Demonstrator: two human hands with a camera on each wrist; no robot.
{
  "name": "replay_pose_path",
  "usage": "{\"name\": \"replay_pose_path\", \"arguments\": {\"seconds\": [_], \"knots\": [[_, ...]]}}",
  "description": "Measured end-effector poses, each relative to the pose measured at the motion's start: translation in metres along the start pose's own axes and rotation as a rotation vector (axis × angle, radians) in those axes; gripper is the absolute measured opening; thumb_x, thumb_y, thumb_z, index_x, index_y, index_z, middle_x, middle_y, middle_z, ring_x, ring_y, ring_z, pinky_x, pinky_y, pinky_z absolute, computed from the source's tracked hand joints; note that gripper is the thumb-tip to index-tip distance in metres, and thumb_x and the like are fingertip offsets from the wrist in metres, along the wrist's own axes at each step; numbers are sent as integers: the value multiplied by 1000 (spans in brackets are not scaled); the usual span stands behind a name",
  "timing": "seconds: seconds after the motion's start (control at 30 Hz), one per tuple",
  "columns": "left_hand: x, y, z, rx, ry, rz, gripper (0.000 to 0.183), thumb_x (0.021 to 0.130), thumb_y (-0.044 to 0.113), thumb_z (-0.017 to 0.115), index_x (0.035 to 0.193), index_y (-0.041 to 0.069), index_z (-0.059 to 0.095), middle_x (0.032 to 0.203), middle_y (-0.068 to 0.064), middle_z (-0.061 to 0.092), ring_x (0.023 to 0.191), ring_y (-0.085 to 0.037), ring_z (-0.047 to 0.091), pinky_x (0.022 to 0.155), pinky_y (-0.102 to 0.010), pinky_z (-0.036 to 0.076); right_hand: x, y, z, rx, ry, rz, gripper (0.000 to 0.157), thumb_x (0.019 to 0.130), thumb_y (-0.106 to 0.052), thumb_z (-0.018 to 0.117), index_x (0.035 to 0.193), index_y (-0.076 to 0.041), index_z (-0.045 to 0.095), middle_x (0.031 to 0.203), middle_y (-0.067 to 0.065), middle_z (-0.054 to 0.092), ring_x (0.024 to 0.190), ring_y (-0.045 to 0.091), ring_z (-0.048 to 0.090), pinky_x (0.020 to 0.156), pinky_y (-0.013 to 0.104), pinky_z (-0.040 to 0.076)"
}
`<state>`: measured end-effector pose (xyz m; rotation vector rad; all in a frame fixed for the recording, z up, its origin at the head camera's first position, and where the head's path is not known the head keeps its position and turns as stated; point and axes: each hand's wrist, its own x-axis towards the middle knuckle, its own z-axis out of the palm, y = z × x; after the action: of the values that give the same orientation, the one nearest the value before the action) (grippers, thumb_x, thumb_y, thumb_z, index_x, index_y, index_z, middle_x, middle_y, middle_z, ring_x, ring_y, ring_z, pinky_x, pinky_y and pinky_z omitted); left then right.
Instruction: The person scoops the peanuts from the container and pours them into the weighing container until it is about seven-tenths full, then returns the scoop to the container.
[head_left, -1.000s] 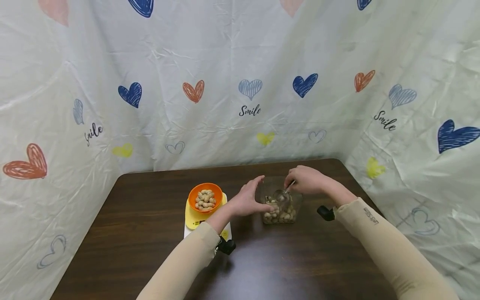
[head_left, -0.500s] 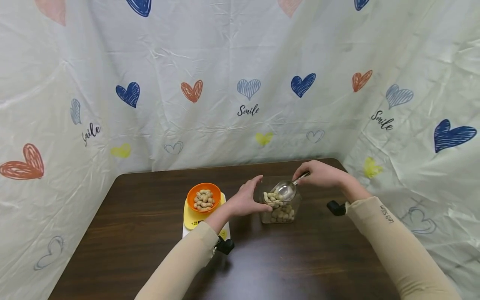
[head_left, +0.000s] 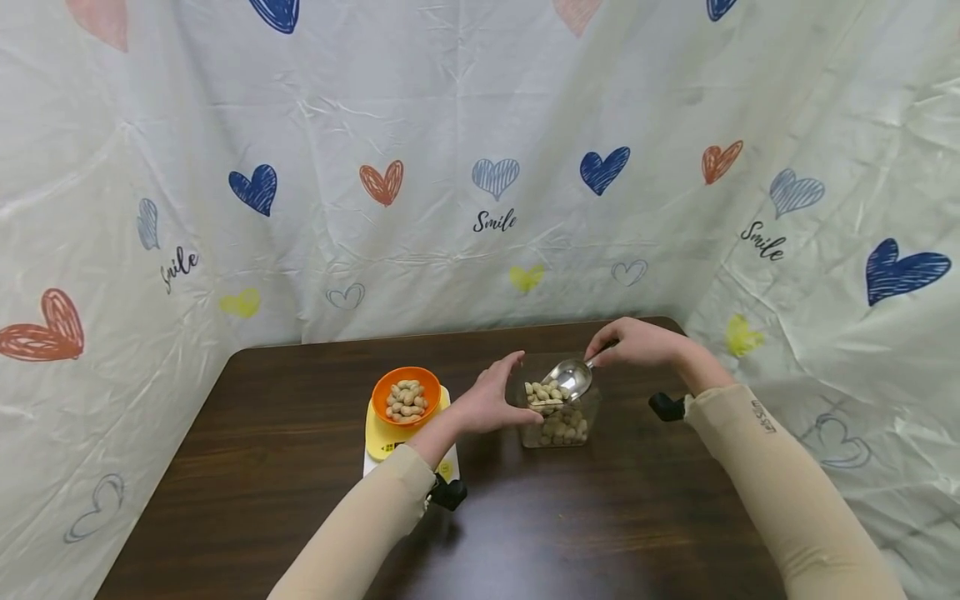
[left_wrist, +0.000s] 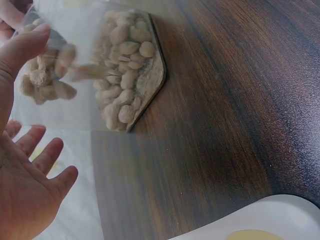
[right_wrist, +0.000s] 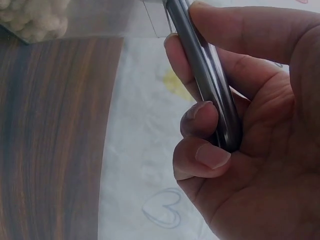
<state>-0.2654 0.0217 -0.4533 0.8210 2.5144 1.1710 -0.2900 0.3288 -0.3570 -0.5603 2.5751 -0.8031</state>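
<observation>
My right hand (head_left: 637,343) grips the handle of a metal scoop (head_left: 573,380), fingers curled round it in the right wrist view. The scoop tilts down to the left, with several unshelled peanuts (head_left: 546,392) at its mouth, over a clear container (head_left: 592,408). More peanuts (left_wrist: 120,85) lie in the bottom of that container. At its left side, my left hand (head_left: 491,404) holds it, thumb at the front rim and fingers spread toward the back. The left wrist view shows the scooped peanuts through the transparent wall.
Left of the container, an orange bowl (head_left: 380,398) of peanuts stands on a yellow and white kitchen scale (head_left: 379,437), partly behind my left forearm. The dark wooden table (head_left: 300,467) meets a white curtain (head_left: 420,275) printed with hearts at the back.
My right hand has drawn back to the right and slightly up, raising the scoop from lower in the container with peanuts in it. The left hand has stayed at the container.
</observation>
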Motion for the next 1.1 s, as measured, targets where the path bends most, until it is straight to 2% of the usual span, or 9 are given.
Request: {"name": "replay_pose_path", "arguments": {"seconds": [0.07, 0.23, 0.43, 0.6, 0.8, 1.1], "knots": [[0, 0, 0, 3, 1, -2, 111, 82, 52, 84, 165, 26, 15, 162, -4, 32, 149, -28, 28, 116, -51, 31, 1, 1, 0, 9, -5, 2, 22, 99, -23, 69, 116, -10, 75, 118, 6, 69, 106, 23, 63, 92, 53, 50], [-1, 0, 0, -2, 3, 2, 110, 82, 52, 83, 165, 27, 16, 162, -4, 33, 149, -28, 29, 116, -51, 31, 2, 0, -3, 11, -5, 5, 23, 98, -22, 70, 116, -9, 75, 113, 4, 70, 101, 21, 63, 88, 44, 52], [-1, -1, 0, -13, 3, 11, 111, 81, 52, 84, 165, 26, 16, 161, -7, 34, 147, -27, 31, 115, -49, 33, 1, -3, -8, 38, -7, -14, 25, 98, -18, 68, 118, -4, 74, 111, 7, 71, 101, 26, 64, 85, 40, 52], [0, -1, 0, -7, 7, 6, 111, 81, 53, 84, 165, 26, 16, 161, -5, 34, 148, -26, 30, 115, -49, 33, 0, -4, -6, 51, 1, -32, 24, 99, -17, 68, 118, -4, 74, 114, 8, 70, 104, 30, 63, 85, 40, 52], [0, 0, -2, 0, 5, -7, 111, 81, 51, 84, 165, 27, 16, 161, -4, 33, 148, -26, 30, 115, -49, 33, 4, 2, -1, 17, 13, -64, 21, 98, -18, 68, 116, -9, 76, 120, 10, 68, 110, 27, 61, 87, 42, 51], [-1, 1, 0, -7, 0, -9, 109, 82, 51, 83, 165, 27, 15, 162, -4, 32, 149, -27, 28, 116, -51, 31, 5, 4, -5, 10, 5, -35, 21, 98, -20, 69, 116, -10, 76, 119, 6, 68, 106, 23, 62, 85, 42, 51]]}}
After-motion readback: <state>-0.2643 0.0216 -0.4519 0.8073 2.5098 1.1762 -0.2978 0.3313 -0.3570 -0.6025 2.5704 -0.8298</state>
